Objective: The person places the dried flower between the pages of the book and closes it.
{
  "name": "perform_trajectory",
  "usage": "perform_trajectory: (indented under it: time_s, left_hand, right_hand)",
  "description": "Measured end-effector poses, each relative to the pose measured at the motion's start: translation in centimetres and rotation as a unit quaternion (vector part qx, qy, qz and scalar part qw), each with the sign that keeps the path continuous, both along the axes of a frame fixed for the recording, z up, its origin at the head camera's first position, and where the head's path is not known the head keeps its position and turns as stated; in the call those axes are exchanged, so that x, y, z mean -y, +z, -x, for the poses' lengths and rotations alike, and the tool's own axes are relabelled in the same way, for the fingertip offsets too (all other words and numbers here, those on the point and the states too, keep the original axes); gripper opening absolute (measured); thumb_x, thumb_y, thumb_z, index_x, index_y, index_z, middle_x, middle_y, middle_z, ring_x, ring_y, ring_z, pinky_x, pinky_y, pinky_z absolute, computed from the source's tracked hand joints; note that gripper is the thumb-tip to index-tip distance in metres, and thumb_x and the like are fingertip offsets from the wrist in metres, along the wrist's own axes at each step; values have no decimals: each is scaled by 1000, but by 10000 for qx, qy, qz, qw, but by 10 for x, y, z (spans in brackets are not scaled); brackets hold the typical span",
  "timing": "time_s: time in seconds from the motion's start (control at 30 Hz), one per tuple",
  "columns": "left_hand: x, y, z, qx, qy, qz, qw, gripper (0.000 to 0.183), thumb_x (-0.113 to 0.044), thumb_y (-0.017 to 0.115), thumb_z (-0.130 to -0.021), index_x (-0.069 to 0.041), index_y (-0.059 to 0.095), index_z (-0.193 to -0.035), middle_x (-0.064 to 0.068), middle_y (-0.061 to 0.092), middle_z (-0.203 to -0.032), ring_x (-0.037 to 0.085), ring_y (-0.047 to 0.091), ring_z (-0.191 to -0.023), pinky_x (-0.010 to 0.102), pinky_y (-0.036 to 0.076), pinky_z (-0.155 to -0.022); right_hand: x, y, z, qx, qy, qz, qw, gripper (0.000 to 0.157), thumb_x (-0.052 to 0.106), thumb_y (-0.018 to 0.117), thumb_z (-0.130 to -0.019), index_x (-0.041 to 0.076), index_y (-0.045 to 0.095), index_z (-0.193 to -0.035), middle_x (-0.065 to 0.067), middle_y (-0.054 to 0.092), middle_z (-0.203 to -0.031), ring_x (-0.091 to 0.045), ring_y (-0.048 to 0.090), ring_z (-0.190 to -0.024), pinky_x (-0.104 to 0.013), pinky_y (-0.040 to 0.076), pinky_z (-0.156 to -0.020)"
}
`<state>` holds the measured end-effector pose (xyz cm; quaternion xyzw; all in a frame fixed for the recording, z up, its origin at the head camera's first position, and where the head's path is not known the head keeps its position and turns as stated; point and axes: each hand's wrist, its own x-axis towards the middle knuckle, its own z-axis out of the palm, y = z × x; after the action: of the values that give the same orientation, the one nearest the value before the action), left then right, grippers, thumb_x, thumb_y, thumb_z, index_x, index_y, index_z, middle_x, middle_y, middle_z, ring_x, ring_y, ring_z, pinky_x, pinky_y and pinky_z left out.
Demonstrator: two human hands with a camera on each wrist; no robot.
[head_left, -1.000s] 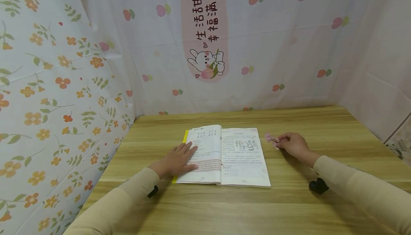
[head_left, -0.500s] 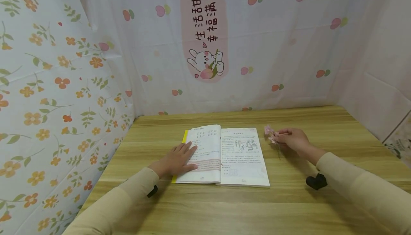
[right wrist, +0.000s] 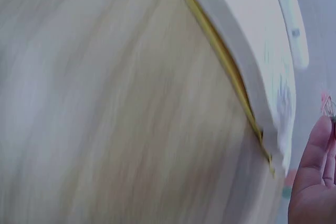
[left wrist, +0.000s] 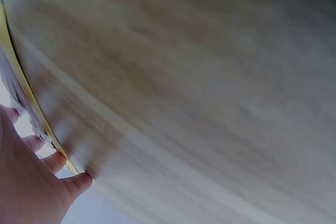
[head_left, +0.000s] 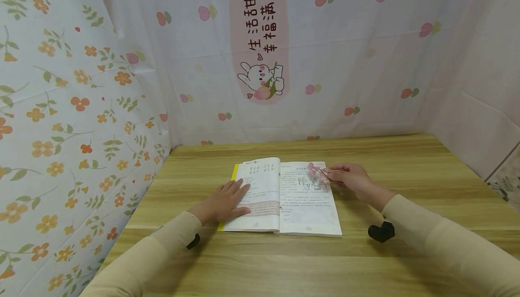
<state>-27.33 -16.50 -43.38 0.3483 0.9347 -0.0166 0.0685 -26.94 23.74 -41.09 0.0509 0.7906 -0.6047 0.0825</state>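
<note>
An open book point(head_left: 306, 215) with printed pages and a yellow cover edge lies on the wooden table. My left hand point(head_left: 223, 202) rests flat on its left page, fingers spread; in the left wrist view the same hand point(left wrist: 31, 182) lies over the book's yellow edge point(left wrist: 31, 95). Above the upper part of the right page, my right hand point(head_left: 355, 182) pinches a small sprig of pink flowers point(head_left: 318, 174) by its stem. Only a bit of the pink sprig point(right wrist: 326, 103) shows at the right wrist view's edge, beside the fingers point(right wrist: 317, 142).
The wooden table point(head_left: 260, 265) extends around the book on all sides. Behind it hangs a white curtain point(head_left: 349, 53) with fruit prints and a rabbit, and a floral cloth point(head_left: 73, 130) hangs at the left. A black piece point(head_left: 382, 232) shows below the right sleeve.
My right hand has lifted the pink flower sprig from the table beside the book and moved it left, over the right page. My left hand has stayed in place.
</note>
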Motion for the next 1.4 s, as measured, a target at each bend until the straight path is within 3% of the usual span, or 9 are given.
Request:
perform_trajectory:
  time_s: [0.13, 0.37, 1.1, 1.4]
  left_hand:
    - [1, -2, 1, -76, -39, -14, 10000, 80, -61, 39, -97, -10, 21, -156, 18, 20, -158, 38, 23, -141, 54, 23, -110]
    - [1, -1, 1, -40, 3, -25, 10000, 80, -62, 39, -97, -10, 21, -156, 17, 20, -158, 38, 23, -142, 54, 23, -110]
    - [1, 0, 0, -114, -81, 2, 9999, 80, -62, 38, -97, -9, 22, -155, 19, 22, -157, 39, 25, -141, 55, 25, -109]
    - [-1, 1, 0, -74, -19, -20, 10000, 80, -62, 39, -97, -9, 22, -155, 19, 22, -157, 39, 25, -141, 55, 24, -109]
  right_hand:
    - [19, -3, 0, 163, 20, 402, 9991, 44, 13, 66, -94, -6, 51, -131, -1, 65, -96, -9, 60, -78, -24, 52, -69]
    - [45, -7, -2, 347, 43, 627, 9974, 39, 8, 64, -94, -6, 53, -129, -4, 64, -99, -8, 61, -80, -23, 52, -69]
    - [99, -18, -8, 219, -414, 503, 9976, 29, 0, 66, -89, -7, 61, -117, -11, 66, -91, -8, 60, -66, -22, 53, -60]
    - [106, -16, -10, 331, -324, 370, 9982, 26, 2, 67, -89, -6, 63, -113, -11, 67, -91, -10, 61, -64, -24, 54, -61]
